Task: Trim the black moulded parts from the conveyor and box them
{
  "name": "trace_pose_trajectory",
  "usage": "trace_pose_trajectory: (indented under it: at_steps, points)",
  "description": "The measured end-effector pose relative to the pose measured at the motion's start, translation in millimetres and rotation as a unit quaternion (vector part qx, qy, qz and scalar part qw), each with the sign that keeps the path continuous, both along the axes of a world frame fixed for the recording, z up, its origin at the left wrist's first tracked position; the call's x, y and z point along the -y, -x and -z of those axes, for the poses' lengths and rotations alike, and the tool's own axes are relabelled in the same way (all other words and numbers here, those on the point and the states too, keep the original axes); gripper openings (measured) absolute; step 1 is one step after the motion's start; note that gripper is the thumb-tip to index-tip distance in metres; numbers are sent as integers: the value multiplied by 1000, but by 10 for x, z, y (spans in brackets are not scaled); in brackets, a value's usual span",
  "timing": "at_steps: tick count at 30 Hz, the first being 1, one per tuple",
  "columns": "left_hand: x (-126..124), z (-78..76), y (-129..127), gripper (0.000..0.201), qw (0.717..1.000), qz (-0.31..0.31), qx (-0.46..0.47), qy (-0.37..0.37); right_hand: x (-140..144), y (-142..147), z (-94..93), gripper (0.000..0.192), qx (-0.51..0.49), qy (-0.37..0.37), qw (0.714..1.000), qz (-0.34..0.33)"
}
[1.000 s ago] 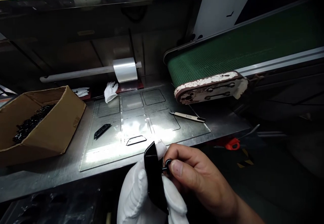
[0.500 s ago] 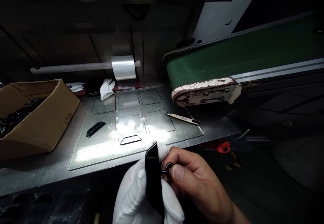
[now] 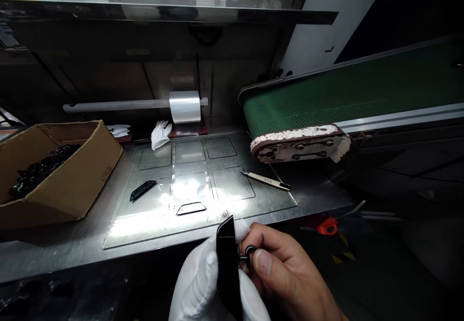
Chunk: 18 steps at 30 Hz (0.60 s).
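Left hand (image 3: 199, 282) (white glove) clamps black panel (image 3: 228, 268) — glossy, edge-on, upright; bare right hand (image 3: 286, 272) pinches small black ring (image 3: 249, 252) against it.

The left hand (image 3: 197, 282), in a white cotton glove, is low in the middle of the view, its fingers curled and closed in a grip. The bare right hand (image 3: 290, 277) touches it from the right, thumb and forefinger pinched together.
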State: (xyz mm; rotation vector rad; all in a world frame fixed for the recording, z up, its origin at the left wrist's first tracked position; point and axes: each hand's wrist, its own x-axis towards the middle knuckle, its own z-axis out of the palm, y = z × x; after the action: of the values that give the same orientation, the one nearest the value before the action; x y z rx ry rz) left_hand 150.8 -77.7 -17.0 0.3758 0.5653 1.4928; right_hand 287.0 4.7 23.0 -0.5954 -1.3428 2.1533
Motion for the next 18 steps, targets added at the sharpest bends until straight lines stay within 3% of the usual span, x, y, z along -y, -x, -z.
trace_pose_trajectory:
  at_steps: [18]
  points:
    - [-27,-41,-66,41,999,25,36,-20,20,46,-121,47,61,2,998,13]
